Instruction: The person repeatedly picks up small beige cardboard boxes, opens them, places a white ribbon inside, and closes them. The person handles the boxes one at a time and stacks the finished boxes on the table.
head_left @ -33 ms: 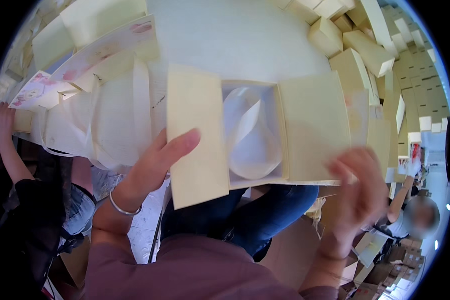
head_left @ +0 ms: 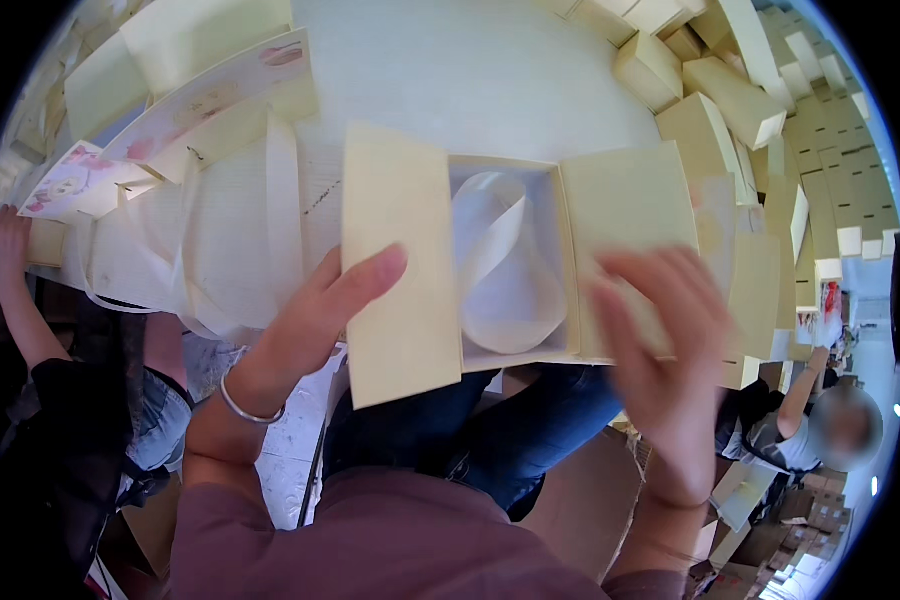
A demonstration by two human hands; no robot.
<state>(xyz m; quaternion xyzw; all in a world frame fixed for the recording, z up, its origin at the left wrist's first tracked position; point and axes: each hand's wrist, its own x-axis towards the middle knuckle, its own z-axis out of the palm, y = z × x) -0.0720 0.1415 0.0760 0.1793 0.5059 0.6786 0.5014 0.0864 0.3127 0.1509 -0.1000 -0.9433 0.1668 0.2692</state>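
Note:
In front of me a cream cardboard gift box [head_left: 573, 262] lies with its two side flaps folded outward. Inside its pale tray is a looped white ribbon [head_left: 502, 240]. My left hand [head_left: 315, 315] grips the left flap [head_left: 398, 190], thumb on top and the fingers hidden beneath. Over the lower part of the right flap [head_left: 625, 195] is my right hand [head_left: 675, 350], slightly blurred, fingers apart and holding nothing; whether it touches the flap I cannot tell.
Boxes with pink floral print [head_left: 210, 105] and trailing white ribbons [head_left: 283, 200] stand on the white table [head_left: 450, 80] at left. A co-worker's hand [head_left: 10, 240] touches one there. Cream boxes [head_left: 735, 100] are piled at right, with another person [head_left: 790, 435] beyond.
My right hand has moved left and slightly up, from the right flap's outer corner to over the flap. The box has shifted slightly right and up, my left hand still on it.

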